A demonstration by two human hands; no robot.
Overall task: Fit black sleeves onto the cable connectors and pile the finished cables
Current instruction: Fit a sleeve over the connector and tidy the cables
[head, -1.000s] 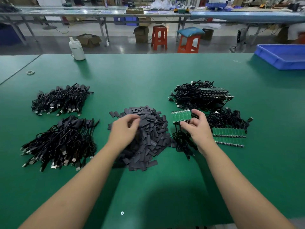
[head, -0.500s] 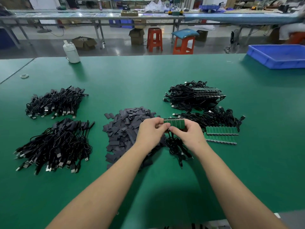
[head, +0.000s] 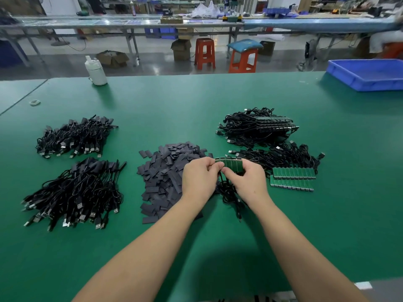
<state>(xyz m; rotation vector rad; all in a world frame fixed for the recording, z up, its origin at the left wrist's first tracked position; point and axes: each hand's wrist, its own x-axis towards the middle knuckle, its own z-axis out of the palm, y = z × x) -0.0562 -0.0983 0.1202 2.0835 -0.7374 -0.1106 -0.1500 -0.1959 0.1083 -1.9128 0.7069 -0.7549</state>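
Connector strip: green strip of cable connectors point(head: 231, 165) was held up between both hands, just right of the sleeve heap point(head: 168, 171), its long axis running left to right and its cables hanging below toward me.
Right hand: my right hand point(head: 246, 182) was grasping the strip's right part, thumb and fingers pinched on its lower edge.
Left hand: my left hand point(head: 199, 182) was curled at the strip's left end, fingertips meeting it; I judged it pinched a sleeve there, but the sleeve itself was hidden.
Key relation: the left end connector lay directly at the left fingertips, so I judged the left hand the nearer one to slide a sleeve on along the connector's short axis.
Waiting strips: two more green strips point(head: 293, 178) lay flat right of the heap, against loose cables point(head: 281, 156).
Finished piles: two cable piles point(head: 74, 192) lay well left of the heap.
Far right: blue tray point(head: 368, 75).
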